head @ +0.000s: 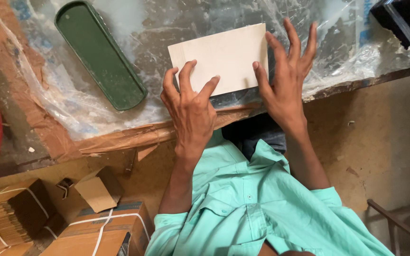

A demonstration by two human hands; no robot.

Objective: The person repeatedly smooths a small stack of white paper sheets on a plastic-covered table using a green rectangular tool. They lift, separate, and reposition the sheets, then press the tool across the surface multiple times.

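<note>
So I had both hands on this cream-coloured stack of card sheets (219, 59), lying flat on the workbench (34, 128) on top of a crinkly clear plastic sheet (357, 57). My left hand (191, 111) was pressing three spread fingertips down on its near-left edge, nothing gripped, just pinning it. My right hand (285, 78) was wide open too, thumb against the near-right side and the other fingers fanned past the right edge. Neither hand had closed around anything.

Going by looks, the stack seemed light and fairly stiff, with a smooth face, and I reckoned it would skate on that plastic pretty easily. The clean long edges and corners looked like the best places to grab; pinching the middle would probably just buckle it.

Room-wise, the bench's front edge sat just behind my fingers, torn brown paper (134, 135) hanging off it, so little slack toward me. A long green tray (98, 52) lay well off to the left, a black thing (404, 19) far right. Open plastic lay beyond.
</note>
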